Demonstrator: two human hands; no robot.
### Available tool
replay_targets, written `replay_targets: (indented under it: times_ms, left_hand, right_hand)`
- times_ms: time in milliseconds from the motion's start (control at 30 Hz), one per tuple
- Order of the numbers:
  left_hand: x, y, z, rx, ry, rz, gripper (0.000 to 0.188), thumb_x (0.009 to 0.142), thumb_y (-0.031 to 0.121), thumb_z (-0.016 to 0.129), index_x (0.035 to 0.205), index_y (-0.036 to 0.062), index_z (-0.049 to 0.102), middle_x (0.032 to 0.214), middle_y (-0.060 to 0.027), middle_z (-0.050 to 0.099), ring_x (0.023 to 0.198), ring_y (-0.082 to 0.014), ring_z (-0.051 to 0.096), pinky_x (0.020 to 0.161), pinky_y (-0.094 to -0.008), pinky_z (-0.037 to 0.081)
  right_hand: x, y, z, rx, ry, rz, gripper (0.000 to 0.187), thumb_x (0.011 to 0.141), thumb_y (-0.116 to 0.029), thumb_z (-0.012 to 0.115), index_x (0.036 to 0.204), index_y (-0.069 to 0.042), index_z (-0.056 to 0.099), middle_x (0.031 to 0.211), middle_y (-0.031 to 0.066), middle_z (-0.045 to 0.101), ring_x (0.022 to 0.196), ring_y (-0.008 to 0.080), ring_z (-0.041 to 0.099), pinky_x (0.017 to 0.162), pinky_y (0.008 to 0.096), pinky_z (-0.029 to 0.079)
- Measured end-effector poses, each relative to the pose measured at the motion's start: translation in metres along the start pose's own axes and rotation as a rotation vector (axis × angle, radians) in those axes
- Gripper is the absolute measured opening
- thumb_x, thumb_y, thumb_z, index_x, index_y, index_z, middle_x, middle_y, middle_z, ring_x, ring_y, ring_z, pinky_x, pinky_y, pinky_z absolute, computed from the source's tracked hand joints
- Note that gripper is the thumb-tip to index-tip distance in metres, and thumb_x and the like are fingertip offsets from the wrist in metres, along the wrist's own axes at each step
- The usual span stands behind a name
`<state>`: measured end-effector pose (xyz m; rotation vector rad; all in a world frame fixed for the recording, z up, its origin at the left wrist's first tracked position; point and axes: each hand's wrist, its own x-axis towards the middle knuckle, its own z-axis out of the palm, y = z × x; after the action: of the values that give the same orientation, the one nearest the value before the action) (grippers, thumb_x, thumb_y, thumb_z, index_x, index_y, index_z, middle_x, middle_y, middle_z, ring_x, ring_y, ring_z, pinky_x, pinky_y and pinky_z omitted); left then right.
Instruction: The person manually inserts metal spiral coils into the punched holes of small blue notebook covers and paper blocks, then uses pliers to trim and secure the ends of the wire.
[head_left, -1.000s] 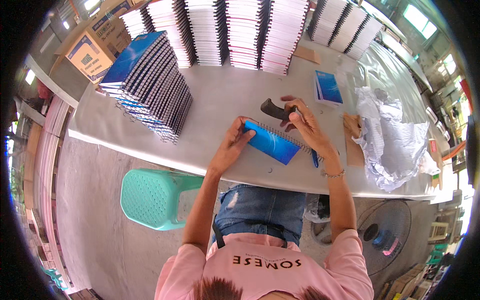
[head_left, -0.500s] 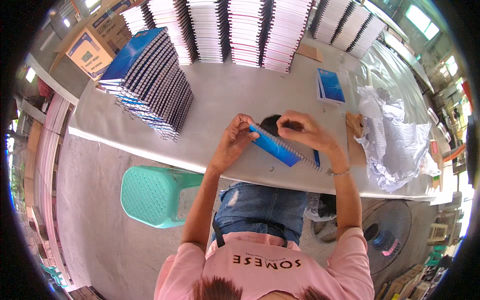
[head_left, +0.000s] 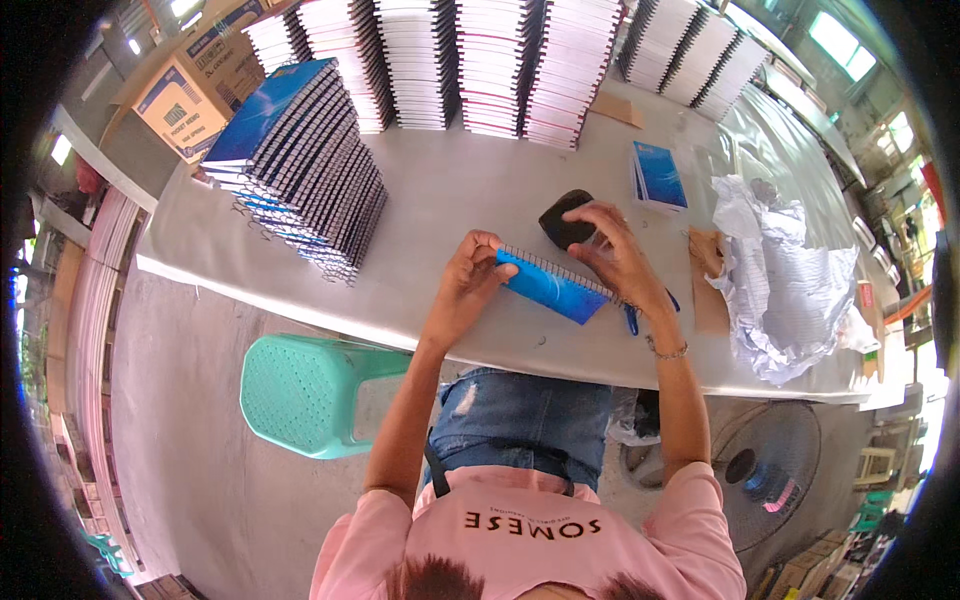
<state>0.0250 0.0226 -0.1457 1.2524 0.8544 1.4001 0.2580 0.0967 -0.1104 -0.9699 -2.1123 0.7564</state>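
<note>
A blue-covered notebook [head_left: 550, 288] is held tilted just above the table, a metal spiral coil [head_left: 560, 268] running along its upper long edge. My left hand [head_left: 468, 283] pinches its left end between thumb and fingers. My right hand [head_left: 622, 258] arches over the coil's right end, fingers curved and apart. Its fingertips are at a dark, rounded pad-like object [head_left: 565, 220]; whether they touch it I cannot tell. Below my right wrist lies a blue-handled tool [head_left: 632, 318], partly covered by the hand, so its kind is unclear.
A tall stack of blue spiral notebooks [head_left: 300, 165] stands at left. Several white spiral-bound stacks [head_left: 490, 75] line the back. A small blue notebook [head_left: 660, 176], crumpled paper [head_left: 785, 270] and brown cardboard [head_left: 708, 285] lie at right. A green stool [head_left: 300, 395] and a fan [head_left: 770, 475] flank me.
My right hand has opened from a closed pinch. The dark object now shows farther up and to the right. The notebook tilts less steeply, and its coil's right tail is now behind my hand.
</note>
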Motion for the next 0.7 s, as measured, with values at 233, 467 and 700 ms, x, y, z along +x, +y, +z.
replay_targets:
  times_ms: [233, 467, 700]
  left_hand:
    - [-0.013, -0.013, 0.015, 0.023, 0.24, 0.134, 0.025, 0.093, -0.001, 0.06, 0.112, 0.0077, 0.046, 0.098, 0.0025, 0.049, 0.091, -0.0066, 0.045, 0.085, -0.0208, 0.037]
    - [-0.022, -0.006, 0.022, 0.113, 0.234, 0.007, 0.025, 0.098, 0.015, 0.059, 0.12, 0.0059, 0.051, 0.102, 0.0027, 0.049, 0.088, -0.0057, 0.042, 0.079, -0.0206, 0.037]
    - [-0.018, 0.01, 0.033, 0.136, 0.306, -0.008, 0.023, 0.099, 0.023, 0.058, 0.111, 0.0035, 0.056, 0.097, 0.0009, 0.052, 0.088, -0.0091, 0.046, 0.082, -0.0233, 0.038]
  right_hand:
    - [-0.074, 0.006, 0.007, -0.727, 0.271, 0.401, 0.051, 0.085, -0.03, 0.071, 0.131, -0.016, 0.053, 0.127, 0.015, 0.049, 0.119, 0.0383, 0.044, 0.102, 0.0536, 0.032]
    - [-0.11, -0.012, 0.012, -0.39, 0.443, 0.399, 0.042, 0.093, -0.018, 0.058, 0.133, -0.011, 0.049, 0.119, 0.0162, 0.053, 0.114, 0.0354, 0.048, 0.098, 0.0519, 0.034]
    - [-0.09, -0.013, 0.02, -0.644, 0.508, 0.31, 0.042, 0.096, -0.026, 0.057, 0.135, -0.011, 0.047, 0.125, 0.0178, 0.049, 0.118, 0.0356, 0.045, 0.1, 0.0533, 0.031]
